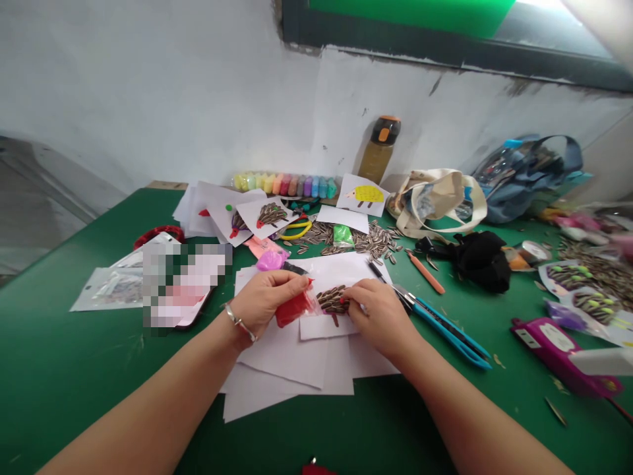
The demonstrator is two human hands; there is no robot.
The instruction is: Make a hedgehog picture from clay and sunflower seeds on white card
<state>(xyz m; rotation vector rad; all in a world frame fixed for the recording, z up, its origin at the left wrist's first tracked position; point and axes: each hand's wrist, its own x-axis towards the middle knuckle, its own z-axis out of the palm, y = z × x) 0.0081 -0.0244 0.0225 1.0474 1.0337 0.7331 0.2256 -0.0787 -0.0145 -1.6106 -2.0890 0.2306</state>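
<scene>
My left hand [262, 298] pinches a clear plastic bag of red modelling clay [293, 310]; a small red tip pokes up beside the thumb. Just right of the bag, a body of striped sunflower seeds [330, 300] covers a small white card [321, 328] with brown legs. My right hand [380, 315] is closed at the right end of these seeds, a tiny bit of red clay [342, 301] at its fingertips. Under the card lie several loose white sheets [281, 353]. A finished-looking seed hedgehog card [267, 216] lies farther back.
Loose seeds [378, 241], yellow-handled scissors [297, 229] and a clay row [287, 185] lie behind. At right are a blue cutter [445, 326], an orange pen [425, 272], a black pouch [482, 260] and a magenta glue gun [554, 353]. A phone [190, 290] lies left.
</scene>
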